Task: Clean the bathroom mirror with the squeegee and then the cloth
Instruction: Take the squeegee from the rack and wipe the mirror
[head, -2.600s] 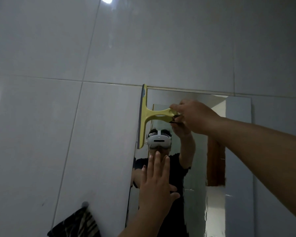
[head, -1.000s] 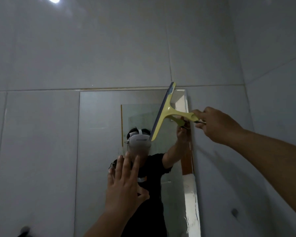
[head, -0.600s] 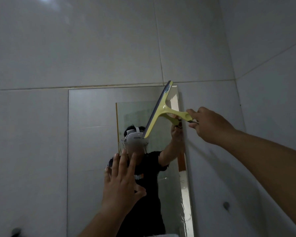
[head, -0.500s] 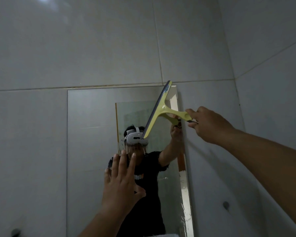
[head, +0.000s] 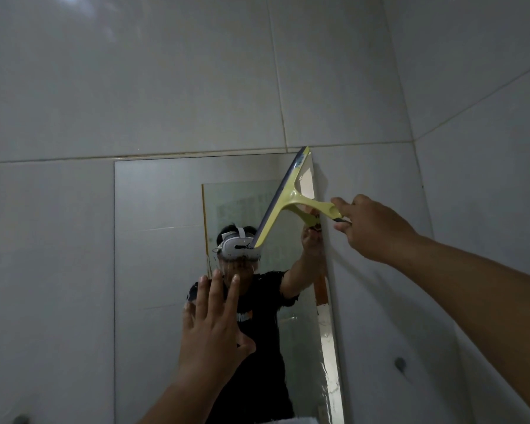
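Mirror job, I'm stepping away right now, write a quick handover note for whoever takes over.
Right hand: gripping the squeegee by its handle, blade tilted at the mirror's top right corner.
Left hand: open, fingers spread, empty, raised in front of the lower middle of the mirror.
Cloth: not clearly in view.
Done: squeegee pass is under way; how much glass is cleared cannot be told.
Left: water streaks show on the lower right glass; finish the squeegee strokes, then wipe with the cloth.

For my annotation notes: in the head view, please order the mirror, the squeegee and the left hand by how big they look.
1. mirror, clearly the largest.
2 and 3. squeegee and left hand look similar in extent; the hand is nearer the camera, so I leave them unranked.
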